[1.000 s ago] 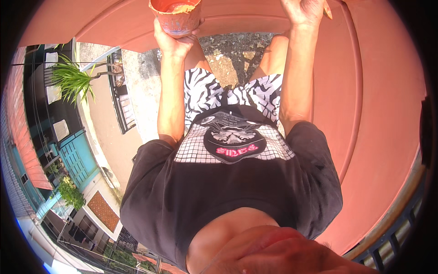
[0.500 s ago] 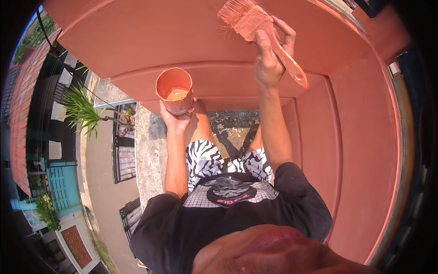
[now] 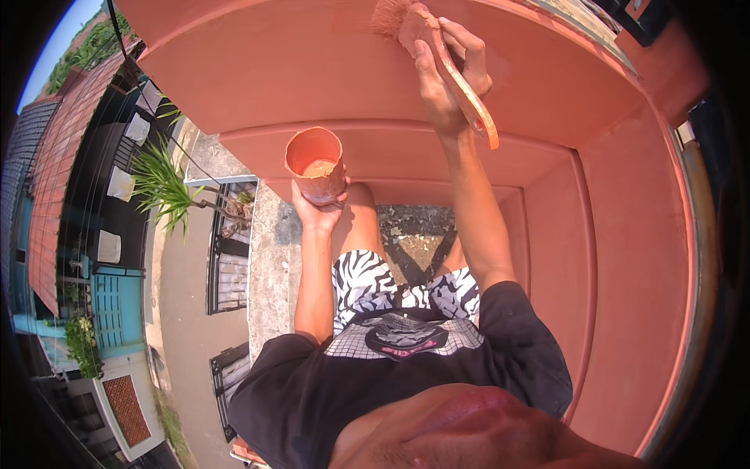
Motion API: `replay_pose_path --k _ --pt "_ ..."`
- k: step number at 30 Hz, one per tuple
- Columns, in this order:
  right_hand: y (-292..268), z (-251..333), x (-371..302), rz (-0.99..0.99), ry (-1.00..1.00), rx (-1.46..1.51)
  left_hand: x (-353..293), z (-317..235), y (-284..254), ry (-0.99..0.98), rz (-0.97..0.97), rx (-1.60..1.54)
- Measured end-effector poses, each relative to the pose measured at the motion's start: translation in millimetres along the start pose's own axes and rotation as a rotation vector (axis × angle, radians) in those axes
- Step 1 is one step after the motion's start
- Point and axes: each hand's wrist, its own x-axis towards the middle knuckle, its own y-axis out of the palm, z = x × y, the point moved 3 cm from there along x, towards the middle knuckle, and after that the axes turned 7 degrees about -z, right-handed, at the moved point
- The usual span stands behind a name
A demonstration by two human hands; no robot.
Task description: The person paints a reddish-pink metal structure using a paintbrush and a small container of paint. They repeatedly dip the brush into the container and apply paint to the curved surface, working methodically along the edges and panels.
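My right hand (image 3: 457,74) grips a wide paintbrush (image 3: 448,66) by its handle, thumb on one side and fingers on the other. Its coral-coated bristles meet the terracotta wall (image 3: 305,70) near the upper edge of the view. Held lower and to the left, a round paint cup (image 3: 322,184) rests in my left hand (image 3: 316,214), fingers wrapped round its base. The cup is tilted so its inside shows, with a little pale orange paint (image 3: 319,168) at the bottom. Dried paint coats its rim and outside.
Moulded ledges (image 3: 547,144) step out from the wall in front, and a side wall (image 3: 637,227) rises at my right. I am on a narrow, paint-spotted concrete ledge (image 3: 269,258). Left of it, far below, lie a street (image 3: 183,313), a spiky plant (image 3: 162,184) and houses.
The brush has turned edge-on and its bristles have come against the wall. My right hand shifted slightly left; the whole view has swung, so the cup appears a little lower and farther right.
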Motion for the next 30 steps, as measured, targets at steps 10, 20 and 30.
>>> replay_pose_path --k 10,20,30 --pt "-93.0 -19.5 24.1 -0.194 0.111 -0.193 7.7 2.4 4.8 0.017 -0.003 -0.025" --pt "-61.0 29.5 25.2 -0.137 -0.013 -0.579 7.2 -17.8 -1.7 0.117 0.008 -0.085" --pt "27.4 68.0 25.1 -0.054 -0.215 -0.518 -0.5 -53.9 -22.5 0.237 -0.039 -0.093"
